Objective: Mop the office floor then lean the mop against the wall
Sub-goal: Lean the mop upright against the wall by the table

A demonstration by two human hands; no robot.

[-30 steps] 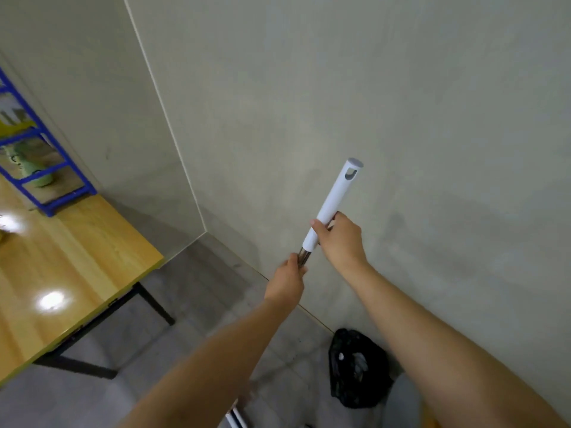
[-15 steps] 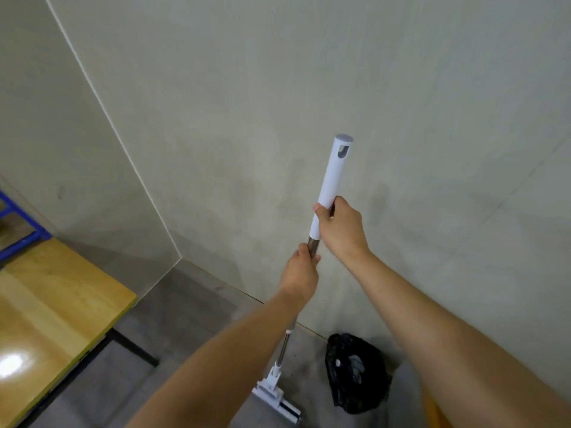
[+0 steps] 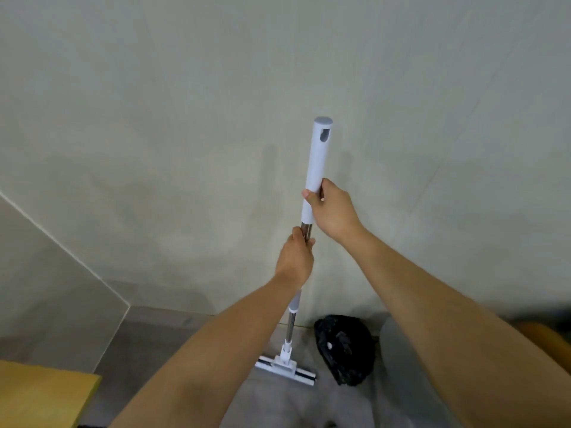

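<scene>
Bottom-left corner: corner of a wooden table (image 3: 46,393), cut off by the frame. Behind it is a side wall, with a seam running down to the room corner. Grey floor (image 3: 154,350) below, can't tell if it is wet or clean.

Centre: left hand (image 3: 295,261) has its fingers curled round the bare metal shaft, just under the white grip. The mop (image 3: 318,156) stands near upright, close in front of the wall (image 3: 185,118). The mop head (image 3: 285,369) is flat on the floor near its far edge, where floor meets wall. Right hand (image 3: 332,211) is wrapped round the lower part of the white grip, just above the left hand, thumb across the front.

Right of the mop head: black bag (image 3: 346,350) on the floor at the wall's foot, just beside the head; whether they touch is unclear. Further right there's a blurred grey shape (image 3: 401,350) and an orange patch (image 3: 540,335) at the right edge, neither identifiable.

Progress: mopping looks finished, judging by the mop parked upright at the wall. The lean is not done, as both hands hold the shaft. Left to do: tip the top onto the wall and let go.

Hidden: the left forearm covers the mid-shaft. Can't tell if the handle top touches the wall. The fingers on the far side of the shaft are out of sight.
</scene>
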